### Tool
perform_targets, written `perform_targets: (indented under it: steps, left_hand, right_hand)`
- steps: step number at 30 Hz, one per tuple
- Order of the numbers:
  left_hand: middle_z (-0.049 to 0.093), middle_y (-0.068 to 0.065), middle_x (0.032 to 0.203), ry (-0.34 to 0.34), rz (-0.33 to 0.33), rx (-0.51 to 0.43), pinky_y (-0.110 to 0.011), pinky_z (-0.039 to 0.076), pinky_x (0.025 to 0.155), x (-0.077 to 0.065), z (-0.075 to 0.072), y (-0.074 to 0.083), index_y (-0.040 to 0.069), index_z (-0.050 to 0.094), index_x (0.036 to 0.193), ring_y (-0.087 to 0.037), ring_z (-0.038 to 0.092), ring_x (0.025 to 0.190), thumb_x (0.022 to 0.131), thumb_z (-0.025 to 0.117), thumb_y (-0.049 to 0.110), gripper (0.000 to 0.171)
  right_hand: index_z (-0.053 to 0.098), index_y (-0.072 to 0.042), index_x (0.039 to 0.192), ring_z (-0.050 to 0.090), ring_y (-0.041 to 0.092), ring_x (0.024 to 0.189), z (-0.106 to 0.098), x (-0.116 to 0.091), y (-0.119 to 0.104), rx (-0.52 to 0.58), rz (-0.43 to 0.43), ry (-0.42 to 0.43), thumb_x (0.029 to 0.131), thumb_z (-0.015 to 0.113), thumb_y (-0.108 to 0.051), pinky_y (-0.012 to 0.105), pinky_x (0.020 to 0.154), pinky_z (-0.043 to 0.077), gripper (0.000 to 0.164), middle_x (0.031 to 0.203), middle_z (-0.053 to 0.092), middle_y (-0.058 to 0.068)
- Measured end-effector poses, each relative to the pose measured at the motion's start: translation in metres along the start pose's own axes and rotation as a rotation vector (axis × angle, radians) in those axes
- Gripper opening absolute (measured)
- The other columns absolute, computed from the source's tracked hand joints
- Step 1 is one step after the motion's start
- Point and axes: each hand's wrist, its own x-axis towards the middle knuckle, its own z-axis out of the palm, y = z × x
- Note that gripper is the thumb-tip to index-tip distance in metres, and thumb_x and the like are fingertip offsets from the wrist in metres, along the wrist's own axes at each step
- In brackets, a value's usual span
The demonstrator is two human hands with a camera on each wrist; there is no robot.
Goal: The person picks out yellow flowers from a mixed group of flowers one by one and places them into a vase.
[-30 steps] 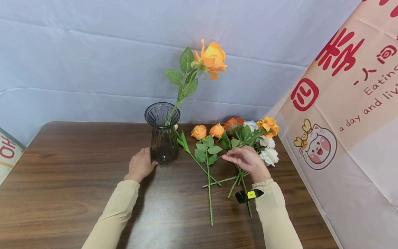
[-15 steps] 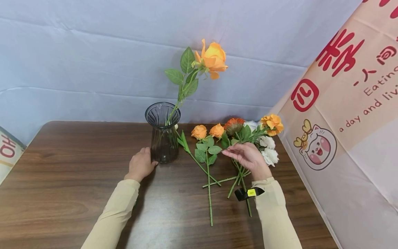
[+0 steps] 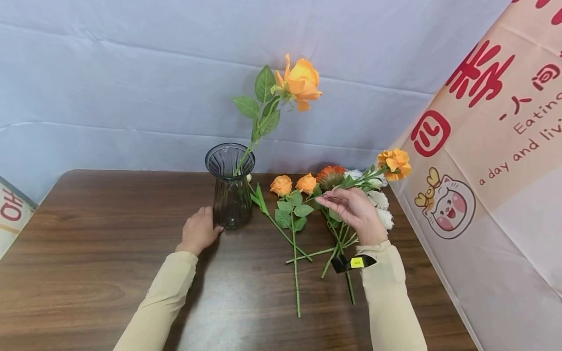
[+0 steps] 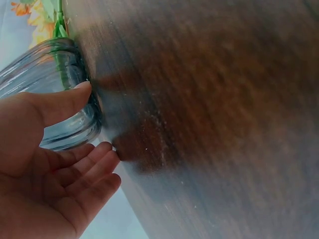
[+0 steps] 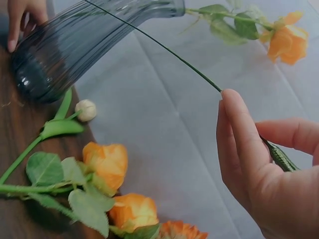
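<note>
A grey ribbed glass vase stands upright at the table's back, one tall orange rose leaning out of it. My left hand holds the vase low on its left side; in the left wrist view the thumb lies along its base and the fingers sit on the other side. My right hand pinches the thin green stem of an orange ruffled flower, whose head points to the back right. The stem's bare end extends leftward, overlapping the vase in the right wrist view.
Two small orange roses, a dark orange flower and white flowers lie right of the vase, their stems crossing on the wooden table. A green-leaved stem with a white bud lies beside the vase. Behind rises a pale cloth backdrop.
My right hand has risen slightly, and the orange ruffled flower has lifted up and to the right, off the other flowers. My left hand and the vase have stayed in place.
</note>
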Motion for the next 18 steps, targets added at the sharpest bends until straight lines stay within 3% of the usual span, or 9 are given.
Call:
perform_targets:
  steps: [18]
  left_hand:
    - [0.051, -0.026, 0.114, 0.007, -0.003, -0.001, -0.049, 0.045, 0.081, 0.002, 0.002, -0.002, -0.013, 0.042, 0.122, -0.04, 0.055, 0.097, 0.083, 0.067, 0.027, 0.06]
  right_hand:
    - [0.059, 0.015, 0.067, 0.062, 0.035, 0.078, 0.039, 0.001, -0.025, 0.08, -0.09, -0.061, 0.088, 0.037, 0.018, 0.041, 0.082, 0.049, 0.03, 0.077, 0.055, 0.023]
